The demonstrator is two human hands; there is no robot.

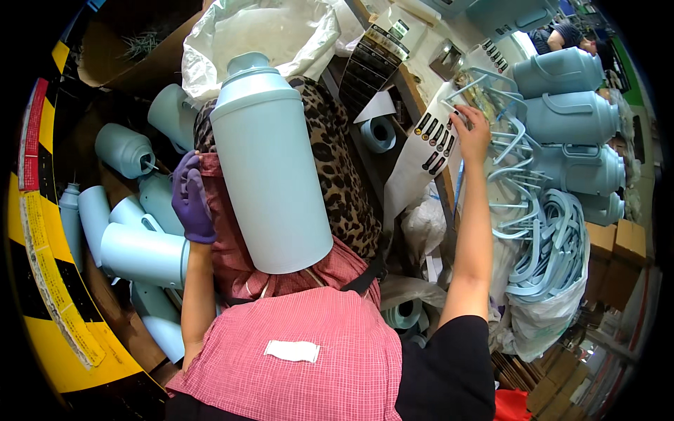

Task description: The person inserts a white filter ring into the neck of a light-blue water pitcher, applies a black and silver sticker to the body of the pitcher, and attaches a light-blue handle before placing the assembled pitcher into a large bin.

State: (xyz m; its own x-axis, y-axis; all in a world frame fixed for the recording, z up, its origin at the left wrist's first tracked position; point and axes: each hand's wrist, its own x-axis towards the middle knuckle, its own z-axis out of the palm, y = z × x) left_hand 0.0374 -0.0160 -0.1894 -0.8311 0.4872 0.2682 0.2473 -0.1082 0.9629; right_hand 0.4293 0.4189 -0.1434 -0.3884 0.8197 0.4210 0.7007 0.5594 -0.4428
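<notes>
A light-blue vacuum flask body (270,168), with a shoulder and narrow neck, lies across my lap with its neck away from me. My left hand (191,200), in a purple glove, is beside its left side by the apron edge. Its fingers are stretched out and hold nothing I can see. Reaching to the right, my bare right hand (472,133) has thumb and forefinger pinched at a small dark label at the top of a white sticker sheet (414,165). Several dark labels in rows are on that sheet.
More light-blue flask bodies (140,252) lie at my left, beside a yellow-and-black striped edge (70,351). Loose blue handles (516,154) and a bag of handles (551,245) are at right, near a row of flasks (572,119). A white plastic bag (203,63) stands ahead.
</notes>
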